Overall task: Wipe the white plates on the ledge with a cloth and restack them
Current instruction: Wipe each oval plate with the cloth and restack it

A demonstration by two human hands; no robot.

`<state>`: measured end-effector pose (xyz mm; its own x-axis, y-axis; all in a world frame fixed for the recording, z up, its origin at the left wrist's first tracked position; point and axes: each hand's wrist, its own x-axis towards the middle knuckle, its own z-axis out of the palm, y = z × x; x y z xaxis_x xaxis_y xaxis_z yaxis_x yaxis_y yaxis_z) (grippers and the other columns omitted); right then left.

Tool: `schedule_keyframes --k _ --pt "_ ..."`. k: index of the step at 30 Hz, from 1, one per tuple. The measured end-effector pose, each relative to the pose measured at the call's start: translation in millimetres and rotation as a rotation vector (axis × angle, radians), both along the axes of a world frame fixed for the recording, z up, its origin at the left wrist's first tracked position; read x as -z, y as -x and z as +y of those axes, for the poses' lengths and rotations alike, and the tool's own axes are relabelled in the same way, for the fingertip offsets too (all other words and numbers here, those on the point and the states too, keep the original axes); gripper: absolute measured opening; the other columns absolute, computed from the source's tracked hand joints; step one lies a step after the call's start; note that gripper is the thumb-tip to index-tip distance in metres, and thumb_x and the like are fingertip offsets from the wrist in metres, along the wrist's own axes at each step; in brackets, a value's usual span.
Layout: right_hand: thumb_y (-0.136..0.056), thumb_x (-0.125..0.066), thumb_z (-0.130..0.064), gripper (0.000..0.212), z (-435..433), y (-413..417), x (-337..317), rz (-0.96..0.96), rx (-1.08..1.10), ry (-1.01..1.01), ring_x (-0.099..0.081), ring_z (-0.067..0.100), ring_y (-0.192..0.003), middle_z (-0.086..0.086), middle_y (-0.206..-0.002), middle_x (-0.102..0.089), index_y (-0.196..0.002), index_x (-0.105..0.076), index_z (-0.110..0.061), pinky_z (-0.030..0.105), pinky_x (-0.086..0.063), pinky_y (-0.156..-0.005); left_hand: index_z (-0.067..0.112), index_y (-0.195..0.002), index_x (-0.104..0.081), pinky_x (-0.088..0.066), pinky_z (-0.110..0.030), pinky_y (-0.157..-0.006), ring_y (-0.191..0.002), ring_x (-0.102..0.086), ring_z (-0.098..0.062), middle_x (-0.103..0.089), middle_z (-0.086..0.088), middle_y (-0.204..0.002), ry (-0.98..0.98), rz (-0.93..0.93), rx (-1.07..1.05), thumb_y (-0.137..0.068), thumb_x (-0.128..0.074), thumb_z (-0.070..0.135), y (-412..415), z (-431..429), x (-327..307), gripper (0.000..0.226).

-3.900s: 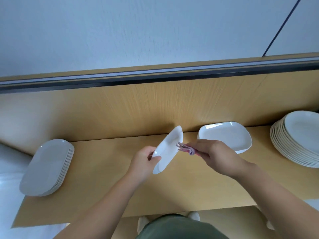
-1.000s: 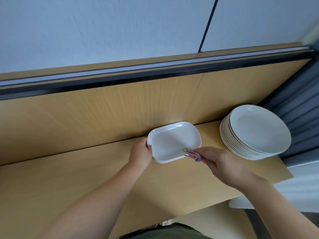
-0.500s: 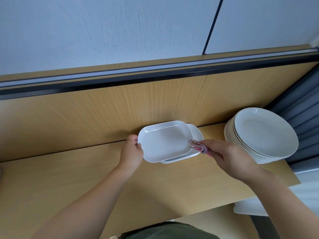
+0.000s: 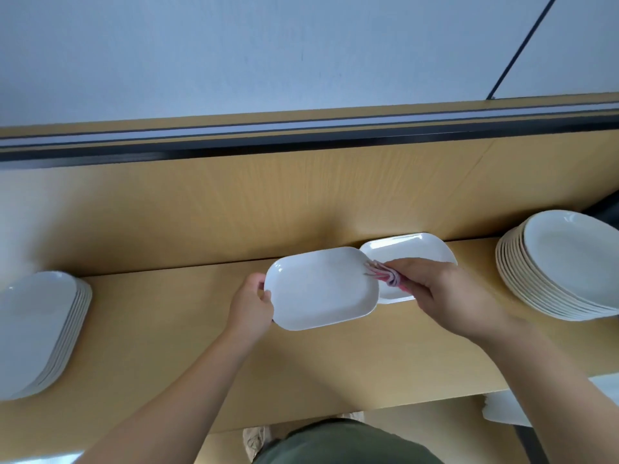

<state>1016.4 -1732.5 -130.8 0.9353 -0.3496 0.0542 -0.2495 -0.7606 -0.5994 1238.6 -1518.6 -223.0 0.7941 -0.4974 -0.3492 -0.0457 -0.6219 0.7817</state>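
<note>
Left hand pinched rim of white rounded-rectangular ceramic plate; right hand clutched bunched pink cloth. Plate likely rigid, slick, breakable.

I've got a white rounded-rectangle plate tilted up off the ledge, its right end overlapping a second one lying flat, bunched pinkish cloth touching both.
</note>
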Motion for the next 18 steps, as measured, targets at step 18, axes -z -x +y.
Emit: schedule_keyframes --k 18 --pt "-0.095 -0.054 -0.012 0.034 94 -74 29 0.004 -0.117 0.005 -0.056 -0.004 -0.088 -0.02 -0.105 -0.065 -0.123 -0.064 -0.026 0.019 -0.047 -0.073 0.025 -0.101 -0.054 -0.052 -0.037 -0.073 -0.083 -0.063 -0.02 -0.061 0.007 -0.094 -0.15 0.066 0.06 -0.095 -0.041 0.01 -26 86 34 0.021"
